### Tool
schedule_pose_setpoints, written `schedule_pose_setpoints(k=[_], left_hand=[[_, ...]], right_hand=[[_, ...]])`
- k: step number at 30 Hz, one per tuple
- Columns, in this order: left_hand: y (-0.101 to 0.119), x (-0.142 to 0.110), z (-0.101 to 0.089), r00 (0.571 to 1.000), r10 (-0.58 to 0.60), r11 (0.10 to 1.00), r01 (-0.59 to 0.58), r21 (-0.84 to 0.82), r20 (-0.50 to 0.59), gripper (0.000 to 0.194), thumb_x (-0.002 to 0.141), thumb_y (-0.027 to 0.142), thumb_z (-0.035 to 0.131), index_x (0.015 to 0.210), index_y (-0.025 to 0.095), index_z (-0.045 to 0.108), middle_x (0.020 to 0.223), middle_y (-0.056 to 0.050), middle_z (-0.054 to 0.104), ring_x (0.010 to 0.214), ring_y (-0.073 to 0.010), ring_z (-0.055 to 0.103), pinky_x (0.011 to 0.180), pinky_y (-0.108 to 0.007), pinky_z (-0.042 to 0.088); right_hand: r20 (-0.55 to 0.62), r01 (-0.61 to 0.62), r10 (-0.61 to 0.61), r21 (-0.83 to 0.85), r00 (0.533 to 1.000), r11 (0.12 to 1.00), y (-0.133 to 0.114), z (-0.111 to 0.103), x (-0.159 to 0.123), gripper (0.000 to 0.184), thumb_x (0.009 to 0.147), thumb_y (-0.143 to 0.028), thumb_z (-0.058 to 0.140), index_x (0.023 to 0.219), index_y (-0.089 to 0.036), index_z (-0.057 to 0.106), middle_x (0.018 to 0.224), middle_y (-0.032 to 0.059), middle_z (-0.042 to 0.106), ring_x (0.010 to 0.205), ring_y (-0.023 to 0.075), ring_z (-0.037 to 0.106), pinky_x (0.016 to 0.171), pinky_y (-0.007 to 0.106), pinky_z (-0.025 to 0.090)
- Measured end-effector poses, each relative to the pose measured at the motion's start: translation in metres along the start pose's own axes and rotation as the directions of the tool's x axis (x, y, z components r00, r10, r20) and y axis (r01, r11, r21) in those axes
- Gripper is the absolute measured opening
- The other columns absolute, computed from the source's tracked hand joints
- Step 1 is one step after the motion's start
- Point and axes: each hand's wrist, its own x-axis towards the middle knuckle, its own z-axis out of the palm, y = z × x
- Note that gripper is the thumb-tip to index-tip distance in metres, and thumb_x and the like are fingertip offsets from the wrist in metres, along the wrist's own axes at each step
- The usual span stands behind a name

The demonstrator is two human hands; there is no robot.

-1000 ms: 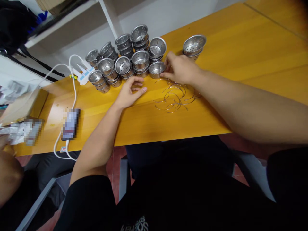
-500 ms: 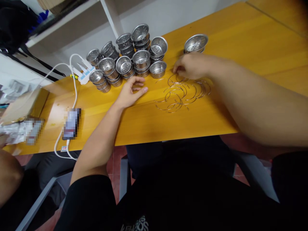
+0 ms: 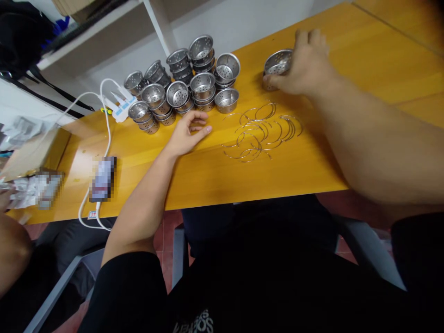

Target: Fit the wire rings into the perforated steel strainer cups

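Observation:
My right hand (image 3: 307,67) reaches to the far right of the table and wraps its thumb and fingers round a small stack of perforated steel strainer cups (image 3: 276,64). My left hand (image 3: 186,133) lies on the yellow wooden table (image 3: 208,175), fingers loosely curled, holding nothing. A loose heap of thin curved wire handles (image 3: 262,132) lies between my hands. Just beyond my left hand stands a cluster of several stacked strainer cups (image 3: 183,83); the nearest single cup (image 3: 227,99) stands at its right end.
A white power strip (image 3: 120,106) and its cable (image 3: 104,138) run along the left of the table, beside a phone (image 3: 102,178) and a cardboard box (image 3: 31,152). Another person's arm (image 3: 12,254) shows at the lower left. A white shelf (image 3: 104,32) stands behind.
My right hand has left the single cup by the cluster, passed over the wire handles, and moved right and away onto the separate stack of cups. My left hand has stayed put.

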Motion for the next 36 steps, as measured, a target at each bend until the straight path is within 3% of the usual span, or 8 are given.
schedule_pose_setpoints(k=[8,14,17,20,23,28,32,36], left_hand=[[0.0,0.0,-0.002,1.0,0.017,1.0,-0.018,0.015,0.016,0.079,0.103,0.09,0.095,0.146,0.026,0.082,0.149,-0.014,0.09,0.134,-0.0231,0.092,0.113,-0.035,0.081],[0.0,0.0,-0.002,0.999,0.005,1.0,-0.006,0.025,0.036,0.081,0.103,0.092,0.092,0.148,0.027,0.08,0.154,-0.015,0.088,0.138,-0.0253,0.091,0.114,-0.038,0.081],[-0.003,-0.001,-0.001,0.999,0.022,1.0,-0.023,0.01,0.042,0.086,0.102,0.097,0.091,0.154,0.03,0.075,0.162,-0.016,0.084,0.14,-0.0271,0.09,0.116,-0.041,0.081],[-0.008,0.0,0.003,0.997,0.057,0.998,-0.057,0.008,0.06,0.103,0.101,0.101,0.09,0.175,0.037,0.061,0.181,-0.018,0.074,0.148,-0.0316,0.089,0.121,-0.05,0.081],[-0.01,0.003,0.009,0.99,0.112,0.993,-0.114,0.024,0.09,0.121,0.099,0.105,0.09,0.193,0.043,0.044,0.197,-0.018,0.06,0.167,-0.0403,0.081,0.131,-0.062,0.078],[-0.017,0.008,0.01,0.98,0.186,0.978,-0.192,0.087,0.07,0.125,0.09,0.106,0.098,0.184,0.034,0.058,0.186,-0.019,0.071,0.175,-0.0467,0.075,0.149,-0.071,0.065],[-0.025,0.008,0.006,0.989,0.147,0.983,-0.15,0.106,0.028,0.123,0.085,0.109,0.099,0.174,0.031,0.064,0.173,-0.018,0.079,0.161,-0.0429,0.083,0.142,-0.067,0.07],[-0.025,0.006,-0.001,0.996,0.094,0.986,-0.093,0.141,0.002,0.119,0.086,0.106,0.101,0.171,0.033,0.065,0.171,-0.018,0.078,0.161,-0.0431,0.082,0.142,-0.068,0.07]], right_hand=[[0.012,-0.124,0.123,0.163,0.992,0.979,0.011,0.011,0.012,0.104,0.104,-0.016,0.118,0.185,0.0,0.055,0.183,0.0304,0.068,0.167,0.0379,0.072,0.138,0.049,0.059],[-0.222,0.101,-0.061,0.173,0.973,0.98,0.004,0.005,0.007,0.083,0.118,-0.014,0.101,0.184,0.009,0.056,0.192,0.0357,0.055,0.181,0.0387,0.057,0.151,0.043,0.041],[-0.27,0.352,-0.298,0.178,0.916,0.919,-0.003,0.0,-0.002,0.094,0.111,-0.016,0.106,0.186,0.009,0.057,0.187,0.037,0.058,0.175,0.0375,0.061,0.152,0.043,0.041],[-0.105,0.584,-0.583,0.309,0.805,0.75,-0.017,0.005,-0.023,0.109,0.106,-0.037,0.11,0.196,-0.012,0.053,0.192,0.0258,0.062,0.174,0.0411,0.063,0.151,0.05,0.047],[0.067,0.604,-0.717,0.488,0.694,0.63,-0.036,0.028,-0.047,0.116,0.102,-0.051,0.11,0.199,-0.038,0.047,0.187,0.0129,0.071,0.165,0.0488,0.07,0.141,0.064,0.059],[0.104,0.636,-0.787,0.53,0.609,0.562,-0.046,0.059,-0.055,0.129,0.1,-0.071,0.11,0.203,-0.038,0.04,0.184,0.0145,0.073,0.161,0.0561,0.074,0.135,0.071,0.062],[0.164,0.615,-0.707,0.383,0.688,0.689,-0.03,0.037,-0.038,0.094,0.112,-0.048,0.101,0.193,-0.036,0.055,0.179,0.0157,0.078,0.148,0.0467,0.081,0.136,0.066,0.063],[0.321,0.559,-0.523,-0.025,0.79,0.829,-0.013,0.008,-0.02,0.052,0.114,-0.035,0.101,0.161,-0.02,0.083,0.17,0.0277,0.08,0.158,0.0548,0.077,0.137,0.072,0.059]])
